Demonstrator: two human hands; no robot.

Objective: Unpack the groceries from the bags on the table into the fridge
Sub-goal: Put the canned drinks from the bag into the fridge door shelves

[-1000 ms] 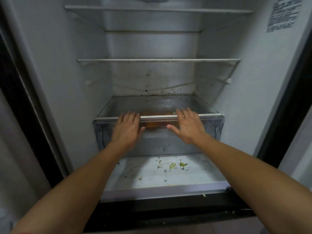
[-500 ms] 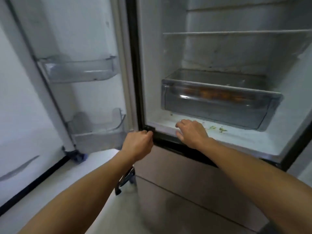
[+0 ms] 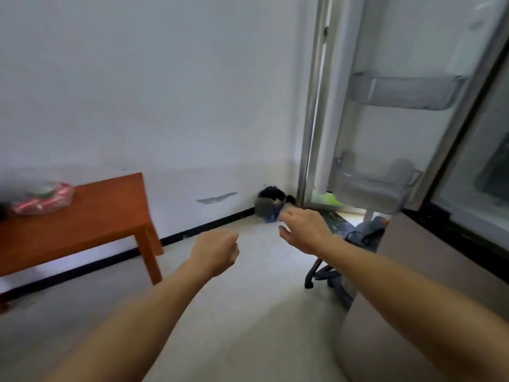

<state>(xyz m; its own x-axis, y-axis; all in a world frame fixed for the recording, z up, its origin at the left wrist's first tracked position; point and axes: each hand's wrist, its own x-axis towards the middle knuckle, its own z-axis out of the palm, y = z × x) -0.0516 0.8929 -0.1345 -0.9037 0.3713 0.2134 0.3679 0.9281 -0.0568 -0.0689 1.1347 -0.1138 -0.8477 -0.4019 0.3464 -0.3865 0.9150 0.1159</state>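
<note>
A clear plastic grocery bag [image 3: 41, 198] with red and green contents, too blurred for the items to be told, is seen lying on the far left part of an orange-brown wooden bench [image 3: 91, 224], which stands against the white wall [image 3: 165, 92]. Neither was in view half a second ago, when the frame was filled by the inside of the tall fridge with a beige lower front [image 3: 429, 266] and its clear drawer. The view has been swung to the left, so that only a strip of the fridge body is kept at the right edge, with its open door [image 3: 396, 139] standing between it and the wall. Two clear plastic bins are shown on the door's inner face, an upper bin [image 3: 407, 92] and a lower bin [image 3: 371, 188]. Both hands have been lifted off the fridge's lower edge and are now held in the air over the pale floor [image 3: 248, 312], well apart from the bag and the bench. The left hand [image 3: 217, 250] is closed in a fist with nothing held; the right hand [image 3: 303, 230] is open, fingers relaxed and thumb spread, with nothing touched. Beyond the right hand a dark blurred heap [image 3: 271, 195] is seen in the corner by the black skirting strip [image 3: 206, 226], and the wall is marked by a grey scuff [image 3: 216, 198]. A dark chair base [image 3: 327, 271] is seen on the floor below the door.
</note>
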